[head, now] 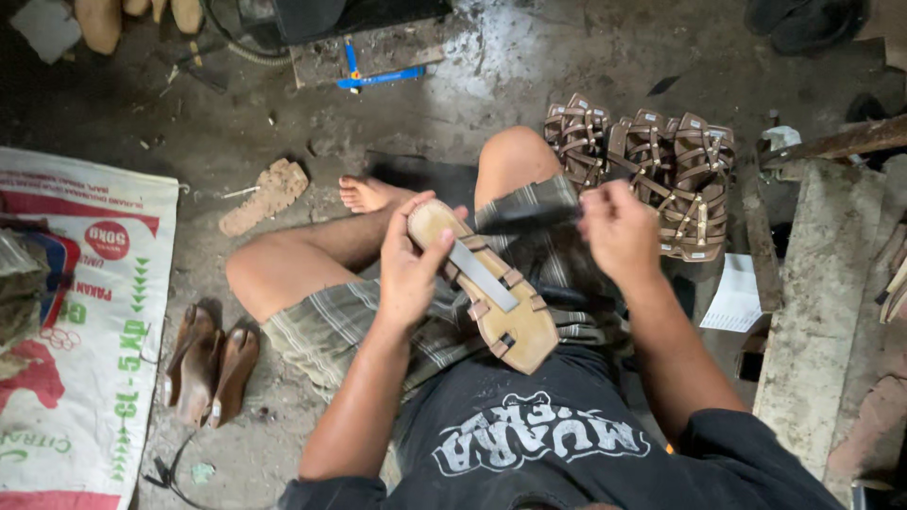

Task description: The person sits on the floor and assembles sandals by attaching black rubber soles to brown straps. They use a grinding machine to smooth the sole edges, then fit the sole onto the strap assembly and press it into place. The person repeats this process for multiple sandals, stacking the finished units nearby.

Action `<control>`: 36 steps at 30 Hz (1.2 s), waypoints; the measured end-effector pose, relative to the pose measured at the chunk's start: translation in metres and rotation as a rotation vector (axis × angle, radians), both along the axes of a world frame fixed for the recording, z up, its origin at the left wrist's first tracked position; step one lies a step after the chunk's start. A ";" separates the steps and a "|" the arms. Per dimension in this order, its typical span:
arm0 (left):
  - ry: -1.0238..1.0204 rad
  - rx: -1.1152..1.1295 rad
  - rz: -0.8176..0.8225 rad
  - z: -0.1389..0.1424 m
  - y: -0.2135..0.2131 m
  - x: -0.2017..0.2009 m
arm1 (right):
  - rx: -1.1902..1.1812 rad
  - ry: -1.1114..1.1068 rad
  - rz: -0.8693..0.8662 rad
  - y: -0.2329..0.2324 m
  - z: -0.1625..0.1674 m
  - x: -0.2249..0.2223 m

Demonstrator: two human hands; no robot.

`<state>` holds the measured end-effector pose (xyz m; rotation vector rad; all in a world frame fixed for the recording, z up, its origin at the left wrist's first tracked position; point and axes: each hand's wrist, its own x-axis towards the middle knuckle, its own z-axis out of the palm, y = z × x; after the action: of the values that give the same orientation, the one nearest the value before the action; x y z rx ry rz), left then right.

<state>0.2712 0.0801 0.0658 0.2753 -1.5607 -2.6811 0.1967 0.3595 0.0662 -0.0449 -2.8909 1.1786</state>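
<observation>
Tan leather-like sandal sole (484, 297), turned underside up, rests above the seated person's lap, held by the left hand (408, 267), whose fingers wrap its heel end with the thumb pressed across the top face. Brown strap ends (480, 309) are folded over the sole's edges, and a flat, pale metal strip (482, 274) lies lengthwise on it. The right hand (619, 229) is clenched around the end of a dark, blurred tool or brush (527, 205) that reaches leftward toward the sole; what kind of tool it is cannot be told.

Handling, as a judgement: the sole looks light and fairly stiff, with a slight flex along its length; the strap ends appear soft and easily displaced. A grip at the heel or along the bare side edges, clear of the folded straps, would seem the steadiest.

Beyond the right hand, a stack of finished brown strapped sandals (661, 170) stands on the floor beside the person's knee. Right of these lie a white paper slip (737, 297) and a rough wooden bench (817, 312). To the left, on the dark concrete floor (236, 123), are a pair of brown sandal pieces (210, 364), a cork-like sole scrap (267, 194) and a printed woven sack (80, 331). A blue-handled tool (378, 76) lies farther off.
</observation>
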 end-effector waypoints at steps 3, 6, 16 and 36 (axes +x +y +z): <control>0.013 -0.016 0.027 -0.012 -0.007 -0.003 | -0.075 0.327 0.032 0.024 0.013 -0.003; 0.090 -0.031 0.028 -0.015 -0.008 -0.010 | -0.420 0.487 0.123 0.043 0.043 -0.005; 0.130 -0.082 -0.149 0.012 -0.014 -0.002 | -0.775 -0.274 0.518 0.011 0.067 0.041; 0.240 -0.255 -0.282 0.047 -0.029 0.032 | -0.777 -0.442 0.478 -0.067 0.042 0.059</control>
<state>0.3037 0.0509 0.1123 -0.2828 -1.9551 -2.5355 0.2560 0.2929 0.1086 0.4470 -2.6036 2.6013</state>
